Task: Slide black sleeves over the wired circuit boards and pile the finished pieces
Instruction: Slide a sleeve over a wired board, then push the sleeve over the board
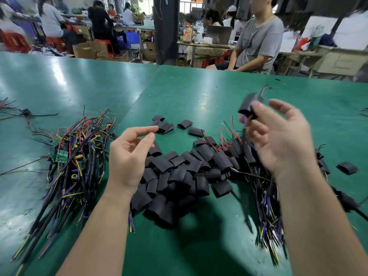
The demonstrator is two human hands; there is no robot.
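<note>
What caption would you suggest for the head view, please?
Empty left hand above loose black tube sleeves; blurred right hand at a raised black-sleeved, red-wired piece.

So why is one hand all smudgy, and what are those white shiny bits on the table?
In the head view, the right hand and the sleeved piece at its fingers are smeared by motion blur, while the left hand is sharp; also in the head view, the white streaks are glare on the glossy green table.
</note>
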